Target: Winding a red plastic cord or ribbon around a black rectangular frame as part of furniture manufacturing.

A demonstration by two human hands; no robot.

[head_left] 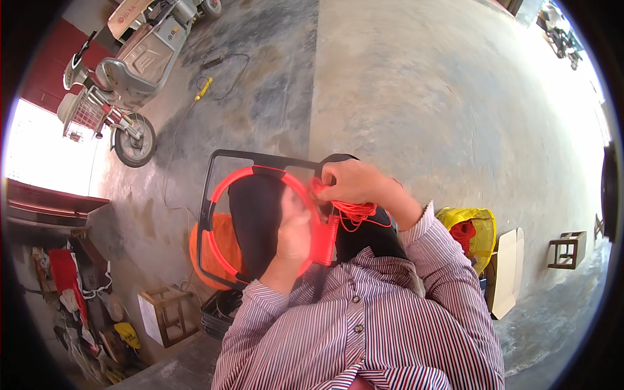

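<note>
A red and black ring (220,252) lies over my lap, together with an angular black frame (207,188). Its right side widens into a red panel (323,242) with a row of stitch-like marks along the edge. My left hand (294,231) is closed at the ring's right side, its fingers partly blurred. Just above the panel, my right hand (354,182) pinches red cord (354,211), and a looped bundle of it hangs below the fingers. The fingertips partly hide where cord and ring meet.
An orange rounded thing (203,253) stands left of my legs, a yellow bag (482,234) with red contents to the right. Beside that bag is an open cardboard box (508,273). Wooden stools (170,315) stand around. A scooter (130,84) and a yellow-ended cable (204,89) are farther off.
</note>
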